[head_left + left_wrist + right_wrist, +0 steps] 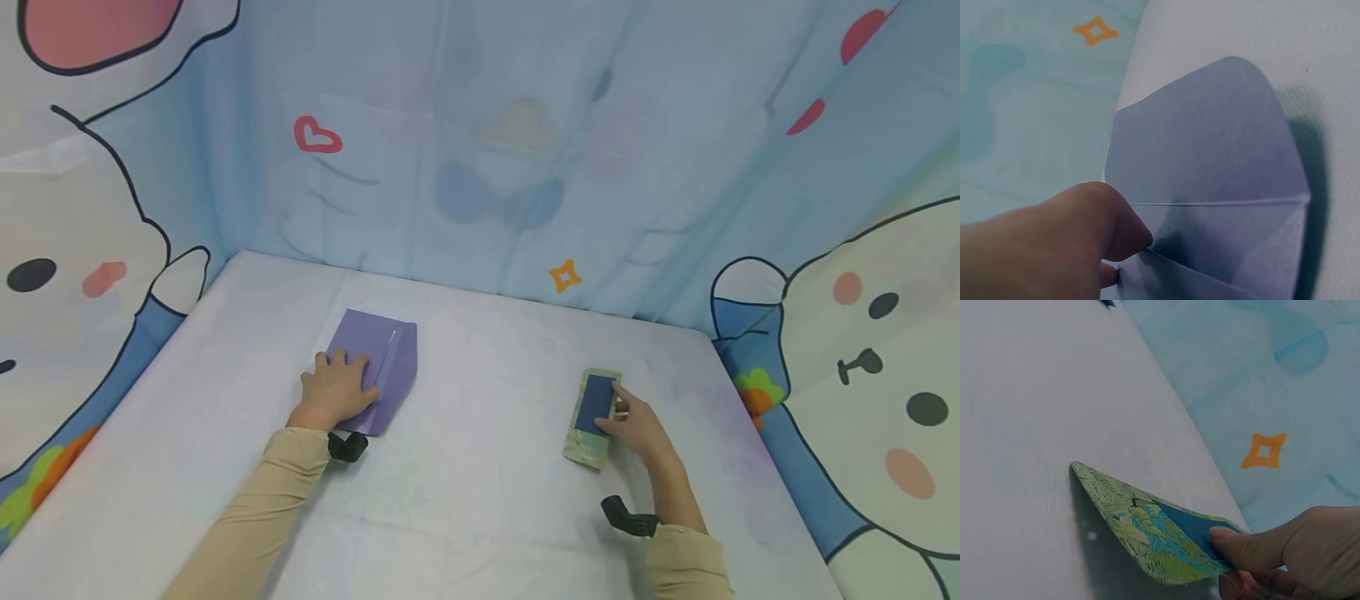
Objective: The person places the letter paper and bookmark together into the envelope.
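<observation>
A purple envelope (397, 358) lies to the left with its flap unfolded, its pocket edge showing in the left wrist view. My left hand (333, 392) rests on it with fingers spread, the thumb (1125, 231) bent at the pocket's lip. On the right, my right hand (637, 425) pinches a long green patterned card (587, 446) bearing a dark blue panel (595, 402). In the right wrist view the thumb (1241, 547) presses on the blue panel and other fingers are underneath. The card's far corner tilts above the cloth.
White cloth (480, 467) covers the table between the two hands. A light blue curtain (487, 125) with cartoon prints hangs along the table's back edge and both sides. Black camera mounts (628, 518) are strapped to both wrists.
</observation>
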`<state>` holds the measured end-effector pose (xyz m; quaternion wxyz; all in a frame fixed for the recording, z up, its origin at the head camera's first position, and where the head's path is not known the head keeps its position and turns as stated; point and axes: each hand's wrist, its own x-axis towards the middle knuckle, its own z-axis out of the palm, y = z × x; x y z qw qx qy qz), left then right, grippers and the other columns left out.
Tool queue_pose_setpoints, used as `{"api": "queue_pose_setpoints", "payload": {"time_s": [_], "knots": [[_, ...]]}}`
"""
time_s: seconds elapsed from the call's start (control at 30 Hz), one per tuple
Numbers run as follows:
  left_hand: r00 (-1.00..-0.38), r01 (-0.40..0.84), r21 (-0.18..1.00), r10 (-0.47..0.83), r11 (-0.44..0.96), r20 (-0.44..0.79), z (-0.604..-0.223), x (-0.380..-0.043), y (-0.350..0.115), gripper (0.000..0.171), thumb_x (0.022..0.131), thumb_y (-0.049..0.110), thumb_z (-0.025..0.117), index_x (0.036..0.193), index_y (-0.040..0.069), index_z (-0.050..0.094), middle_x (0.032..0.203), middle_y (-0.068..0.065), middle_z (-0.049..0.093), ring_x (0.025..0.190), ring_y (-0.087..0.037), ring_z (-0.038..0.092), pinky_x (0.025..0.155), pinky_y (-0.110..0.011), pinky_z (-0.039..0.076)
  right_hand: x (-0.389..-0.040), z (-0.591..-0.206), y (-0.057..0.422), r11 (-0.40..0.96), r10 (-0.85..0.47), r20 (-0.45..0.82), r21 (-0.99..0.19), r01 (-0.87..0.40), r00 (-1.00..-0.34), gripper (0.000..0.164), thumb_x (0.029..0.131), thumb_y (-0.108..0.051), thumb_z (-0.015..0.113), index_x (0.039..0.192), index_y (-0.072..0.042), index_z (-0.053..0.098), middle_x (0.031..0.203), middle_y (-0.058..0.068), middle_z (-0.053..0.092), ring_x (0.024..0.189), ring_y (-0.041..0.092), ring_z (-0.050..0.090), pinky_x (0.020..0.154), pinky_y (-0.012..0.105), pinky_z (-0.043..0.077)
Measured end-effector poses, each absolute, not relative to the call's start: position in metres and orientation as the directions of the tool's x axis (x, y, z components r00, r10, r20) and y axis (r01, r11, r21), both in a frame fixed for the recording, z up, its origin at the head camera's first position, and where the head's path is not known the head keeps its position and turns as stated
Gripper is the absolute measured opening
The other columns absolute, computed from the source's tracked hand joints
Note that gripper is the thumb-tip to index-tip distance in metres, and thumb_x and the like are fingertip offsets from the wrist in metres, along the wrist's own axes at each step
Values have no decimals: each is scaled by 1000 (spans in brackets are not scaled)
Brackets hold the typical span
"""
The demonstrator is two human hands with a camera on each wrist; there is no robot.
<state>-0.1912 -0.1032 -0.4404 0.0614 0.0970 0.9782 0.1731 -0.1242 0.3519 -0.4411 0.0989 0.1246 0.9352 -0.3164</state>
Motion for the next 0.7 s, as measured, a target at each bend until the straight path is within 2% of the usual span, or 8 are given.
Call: {"api": "queue_pose_setpoints", "payload": {"time_s": [0.27, 0.5, 0.7], "knots": [[-970, 181, 350, 226, 919, -91, -439, -193, -101, 66, 82, 39, 58, 138, 8, 45, 140, -28, 38, 124, -51, 33, 89, -69, 35, -128, -436, 326, 653, 113, -240, -713, 254, -964, 84, 91, -21, 64, 154, -14, 8, 146, 29, 31, 128, 43, 41, 100, 53, 41], [-968, 176, 350, 226, 920, -106, -439, -194, -101, 67, 82, 40, 58, 139, 8, 44, 140, -28, 38, 125, -51, 32, 90, -69, 34, -142, -432, 287, 562, 123, -229, -786, 258, -966, 83, 90, -20, 65, 154, -21, 12, 142, 20, 38, 118, 30, 53, 95, 42, 46], [-971, 165, 352, 215, 921, -108, -441, -193, -104, 67, 83, 41, 58, 140, 9, 44, 141, -27, 37, 125, -51, 32, 90, -69, 34, -160, -424, 231, 510, 72, -186, -838, 197, -980, 81, 87, -15, 67, 153, -24, 20, 135, 14, 46, 106, 23, 62, 86, 34, 51]]}}
